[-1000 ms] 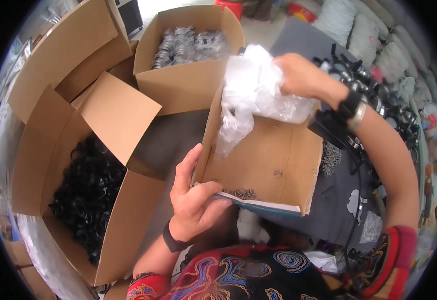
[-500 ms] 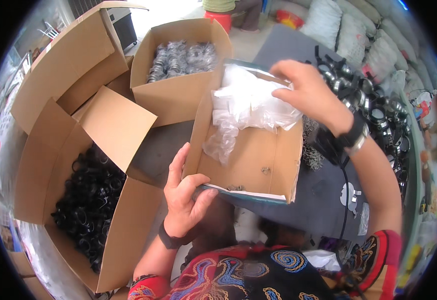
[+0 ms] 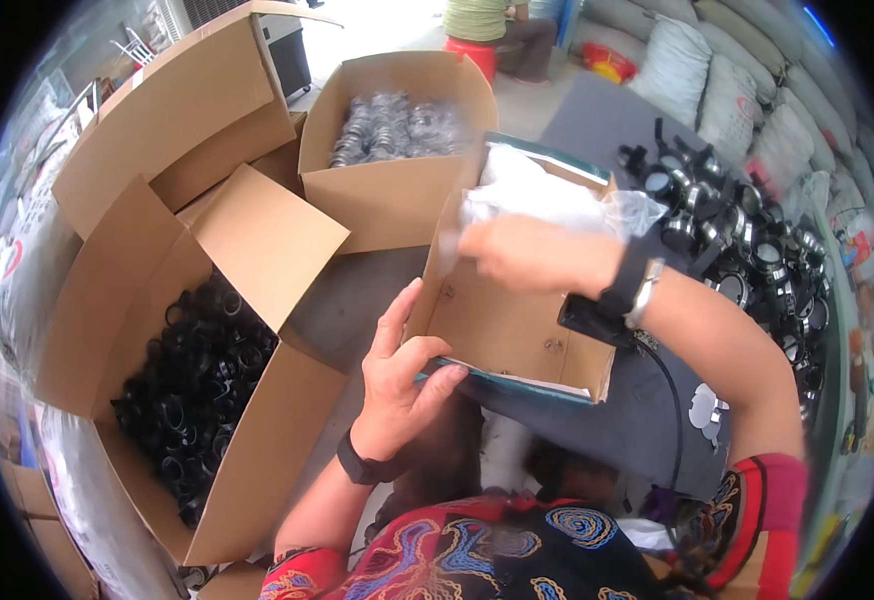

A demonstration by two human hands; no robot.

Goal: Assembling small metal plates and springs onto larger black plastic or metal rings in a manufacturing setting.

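A shallow open cardboard box point(image 3: 497, 325) with a dark green outer edge is tilted in front of me. My left hand point(image 3: 397, 385) grips its near left corner, thumb along the near rim and fingers against the left side. Clear plastic bags point(image 3: 542, 190) lie bunched in its far half. My right hand point(image 3: 547, 255) reaches over the box from the right, at the near edge of the bags. Its fingers are smeared by motion, so I cannot see what they hold. Small metal bits point(image 3: 554, 346) sit on the box bottom.
Black ring-shaped parts fill a large carton point(image 3: 257, 450) at left. Another carton point(image 3: 387, 205) behind holds plastic-wrapped metal parts. Black-and-silver clamps point(image 3: 747, 240) pile up on the grey table point(image 3: 597, 110) at right. A black cable point(image 3: 675, 400) hangs nearby. A person point(image 3: 477, 25) sits on a red stool beyond.
My right hand has moved from the box's far right side leftward and nearer, across the bags. The bags have shifted toward the far end. My left hand keeps its grip on the corner.
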